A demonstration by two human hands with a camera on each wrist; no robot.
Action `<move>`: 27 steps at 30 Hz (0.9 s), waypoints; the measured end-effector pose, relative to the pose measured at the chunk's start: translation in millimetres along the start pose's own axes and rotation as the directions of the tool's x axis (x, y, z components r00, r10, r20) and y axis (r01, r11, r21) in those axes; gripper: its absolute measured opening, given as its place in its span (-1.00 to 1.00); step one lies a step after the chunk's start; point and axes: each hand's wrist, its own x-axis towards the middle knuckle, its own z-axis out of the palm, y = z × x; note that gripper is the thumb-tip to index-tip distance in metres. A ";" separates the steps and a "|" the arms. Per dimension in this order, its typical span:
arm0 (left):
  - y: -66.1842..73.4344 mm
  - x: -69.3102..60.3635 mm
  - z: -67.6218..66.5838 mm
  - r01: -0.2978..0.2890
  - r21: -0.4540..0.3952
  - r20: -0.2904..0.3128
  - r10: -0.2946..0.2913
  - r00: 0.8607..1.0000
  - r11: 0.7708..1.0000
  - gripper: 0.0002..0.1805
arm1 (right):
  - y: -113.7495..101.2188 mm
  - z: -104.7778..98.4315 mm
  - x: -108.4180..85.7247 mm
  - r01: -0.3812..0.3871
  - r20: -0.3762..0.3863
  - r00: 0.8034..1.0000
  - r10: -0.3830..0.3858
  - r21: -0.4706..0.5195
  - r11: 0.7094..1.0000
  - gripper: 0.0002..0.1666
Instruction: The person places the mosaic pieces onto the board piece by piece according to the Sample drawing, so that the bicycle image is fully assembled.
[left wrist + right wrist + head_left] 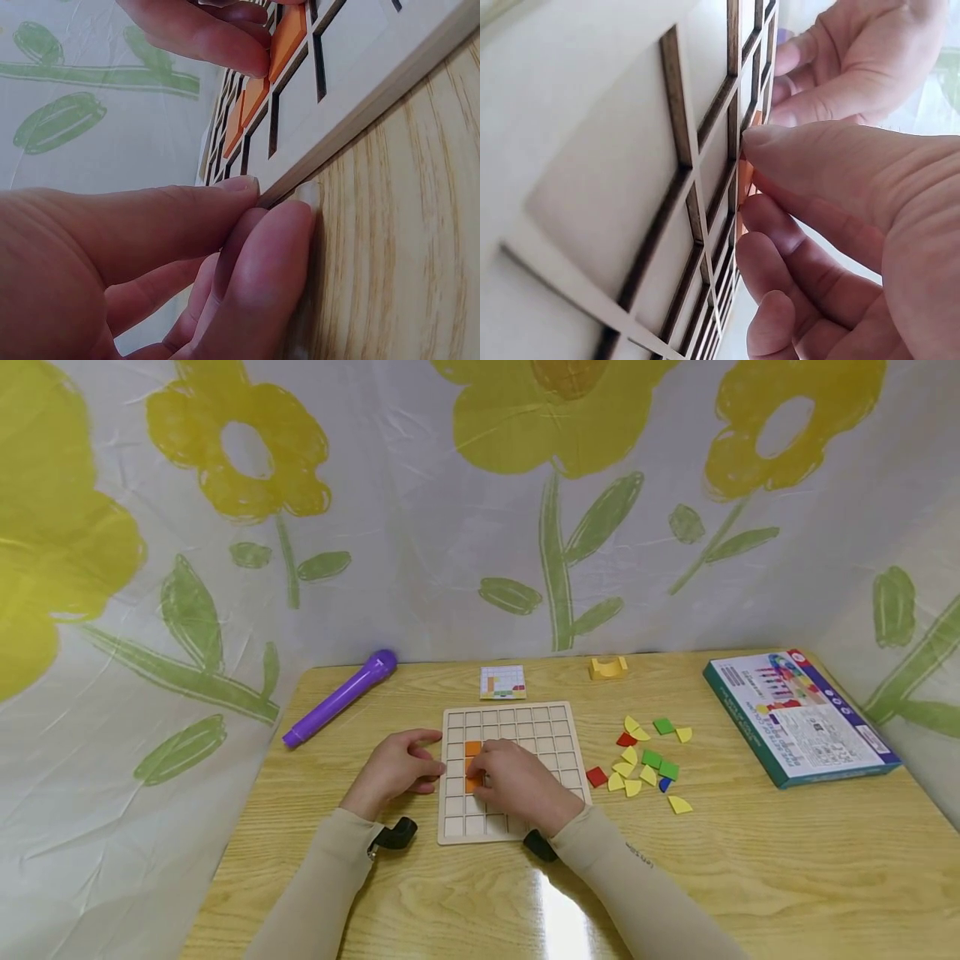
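Note:
A wooden grid board (454, 827) lies on the table. Orange square tiles (472, 748) fill adjoining cells in one column near its left side. My left hand (392, 770) is at the board's left edge; in the left wrist view its thumb and a finger pinch the rim (352, 124). Over the board, my right hand (521, 781) has curled fingers and a thumb at an orange tile (472, 786), partly covering it. The right wrist view shows orange (745, 176) between the thumb and fingers of my right hand (832, 195).
Yellow, green, red and blue pieces (651, 758) lie right of the board. Behind it are a small pattern card (502, 682) and a yellow holder (608, 669). A purple microphone (341, 697) lies at the back left, a box (802, 718) at the right.

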 end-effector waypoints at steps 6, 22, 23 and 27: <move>0.3 0.1 -0.3 -0.005 0.004 0.000 0.005 1.000 1.000 -0.35 | 0.4 -0.8 0.5 0.002 -0.004 1.000 -0.002 -0.005 1.000 -0.88; 1.3 1.3 0.1 0.000 0.016 -0.009 0.000 1.000 1.000 -0.34 | 14.3 -20.7 -10.5 -0.070 -0.011 0.997 0.071 0.085 0.994 -0.81; 1.0 1.6 0.5 0.001 0.017 -0.010 -0.001 1.000 1.000 -0.34 | 17.1 -24.4 -12.4 -0.077 -0.018 0.997 0.079 0.092 0.993 -0.80; 0.1 1.5 1.1 0.011 0.019 -0.018 -0.011 1.000 1.000 -0.33 | 37.9 -42.8 -22.7 -0.138 -0.051 0.988 0.144 0.105 0.985 -0.75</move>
